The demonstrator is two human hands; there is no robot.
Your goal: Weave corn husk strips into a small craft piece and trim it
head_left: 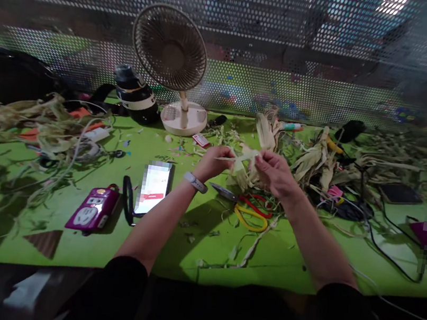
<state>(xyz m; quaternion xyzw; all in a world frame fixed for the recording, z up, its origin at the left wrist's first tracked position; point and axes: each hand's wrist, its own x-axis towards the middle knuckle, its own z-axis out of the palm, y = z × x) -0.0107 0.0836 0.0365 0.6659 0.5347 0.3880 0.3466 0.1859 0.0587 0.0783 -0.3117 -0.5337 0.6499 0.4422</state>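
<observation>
Strip of pale corn husk (244, 159) pinched in closed left fingers (225, 154) and right fingers (269, 164), stretched crosswise, pointed tip leftward. Black, white-banded bottle (136, 98) on green worktop (283, 256), contents hidden.

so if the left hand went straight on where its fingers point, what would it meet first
Past the pale, thin, husk-like strip it holds, the left hand would probably meet the bare right hand, though depth is unclear from this single view.

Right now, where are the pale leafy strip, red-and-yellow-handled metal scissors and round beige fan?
Pale leafy strip (244, 160), head view: middle.
Metal scissors (237, 198), head view: near the pivot.
Round beige fan (173, 58), head view: centre hub.
</observation>
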